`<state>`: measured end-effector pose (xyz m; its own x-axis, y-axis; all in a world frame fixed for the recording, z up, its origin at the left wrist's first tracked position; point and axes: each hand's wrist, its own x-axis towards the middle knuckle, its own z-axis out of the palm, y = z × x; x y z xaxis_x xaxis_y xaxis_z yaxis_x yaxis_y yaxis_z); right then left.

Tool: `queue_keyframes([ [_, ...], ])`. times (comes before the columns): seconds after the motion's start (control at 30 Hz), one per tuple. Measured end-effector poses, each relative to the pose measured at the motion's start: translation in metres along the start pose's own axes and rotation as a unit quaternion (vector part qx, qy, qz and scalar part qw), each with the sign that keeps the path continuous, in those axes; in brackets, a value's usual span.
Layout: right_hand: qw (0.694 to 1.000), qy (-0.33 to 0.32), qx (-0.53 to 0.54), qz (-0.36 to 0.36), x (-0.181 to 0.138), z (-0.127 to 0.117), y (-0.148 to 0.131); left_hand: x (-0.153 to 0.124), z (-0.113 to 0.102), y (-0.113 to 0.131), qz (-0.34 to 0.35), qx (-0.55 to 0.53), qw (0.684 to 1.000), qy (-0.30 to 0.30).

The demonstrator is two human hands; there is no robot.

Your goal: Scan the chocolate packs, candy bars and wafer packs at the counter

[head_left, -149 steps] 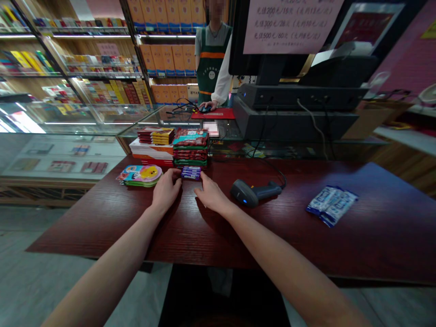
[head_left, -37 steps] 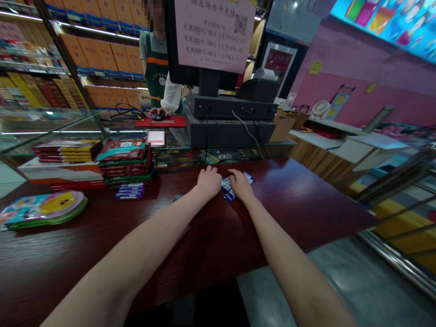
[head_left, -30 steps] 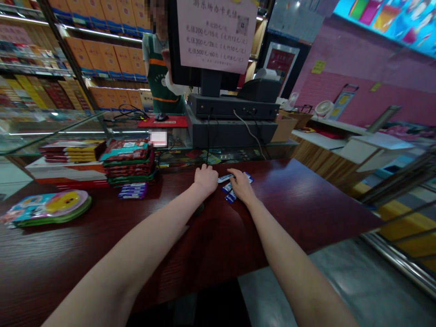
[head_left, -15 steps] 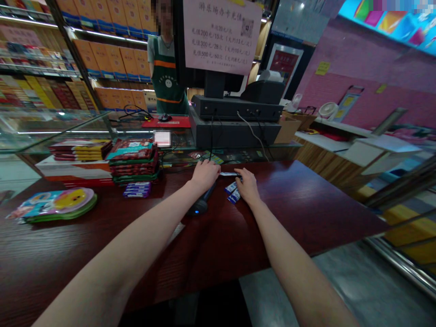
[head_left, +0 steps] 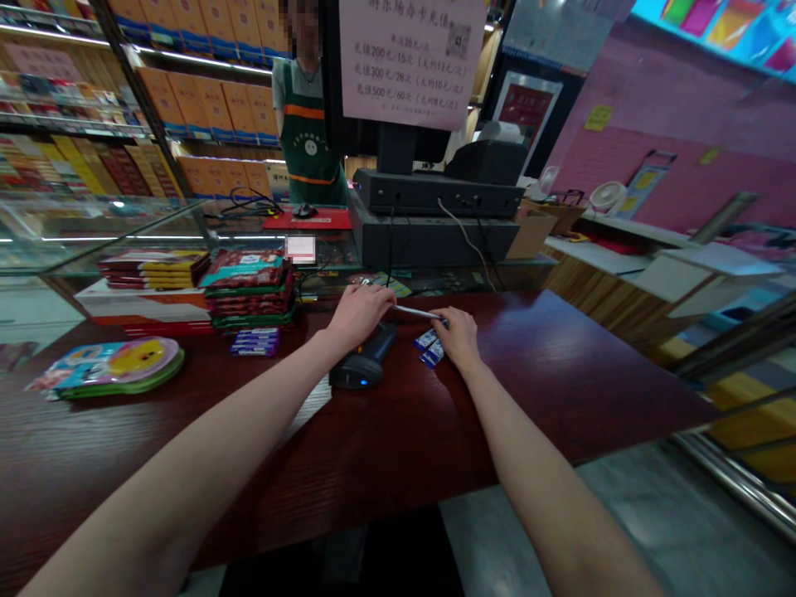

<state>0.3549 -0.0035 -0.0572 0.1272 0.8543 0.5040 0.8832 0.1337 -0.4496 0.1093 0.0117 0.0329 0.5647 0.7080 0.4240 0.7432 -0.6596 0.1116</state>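
Both my hands are at the far edge of a dark red wooden counter (head_left: pixel 560 381). My left hand (head_left: pixel 359 311) is closed in a pinch on one end of a thin blue-and-white packet (head_left: pixel 415 313), raised off the counter. My right hand (head_left: pixel 458 333) is closed on the packet's other end. Further blue-and-white packets (head_left: pixel 430 348) lie on the counter under my right hand. A black barcode scanner (head_left: pixel 364 365) with a blue light lies below my left hand.
Stacked snack packs (head_left: pixel 249 286), small purple packets (head_left: pixel 256 341) and a round cartoon book (head_left: pixel 115 365) sit to the left. Beyond the counter are a glass case (head_left: pixel 93 240) and a till with a notice (head_left: pixel 435 199). A person in a green apron (head_left: pixel 308 124) stands behind it.
My hands moved from the purple packets on the left to the blue-and-white packets on the right. They lifted one packet between them. The scanner has come into view under my left hand.
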Motion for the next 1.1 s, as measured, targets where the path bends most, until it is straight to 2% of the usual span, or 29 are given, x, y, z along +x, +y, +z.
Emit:
queue_keyframes([
  [0.4,0.992,0.031,0.106,-0.053,-0.002,-0.016,-0.022,-0.021,-0.005,-0.028,-0.068,-0.061,0.996,0.024],
  [0.6,0.983,0.0,0.181,-0.024,-0.003,-0.022,-0.037,-0.033,-0.002,-0.048,-0.067,-0.112,0.99,0.057],
  [0.77,0.97,-0.031,0.242,-0.008,0.004,-0.024,-0.046,-0.045,-0.005,-0.057,-0.096,-0.141,0.983,0.069],
  [1.1,0.931,-0.036,0.361,0.035,0.015,-0.006,-0.076,-0.071,-0.006,-0.064,-0.122,-0.147,0.97,0.147],
])
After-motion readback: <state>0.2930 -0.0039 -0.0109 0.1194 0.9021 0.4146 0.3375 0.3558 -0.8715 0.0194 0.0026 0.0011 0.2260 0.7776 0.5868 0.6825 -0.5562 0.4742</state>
